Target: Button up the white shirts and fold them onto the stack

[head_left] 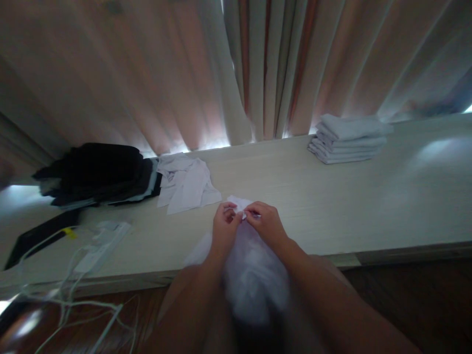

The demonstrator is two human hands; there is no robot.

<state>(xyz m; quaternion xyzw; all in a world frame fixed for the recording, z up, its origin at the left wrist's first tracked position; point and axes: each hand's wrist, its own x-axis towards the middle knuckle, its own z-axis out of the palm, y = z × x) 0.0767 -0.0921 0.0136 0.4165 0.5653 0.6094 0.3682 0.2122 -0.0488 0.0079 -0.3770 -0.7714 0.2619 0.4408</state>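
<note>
White cloth (241, 265) pinched by both hands

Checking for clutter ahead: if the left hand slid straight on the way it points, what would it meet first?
Past the white cloth the left hand pinches, the table looks bare up to the curtain, though depth is unclear.

Both arms reach forward, left hand (224, 227) and right hand (266, 225) close together, fingers pinched.
</note>
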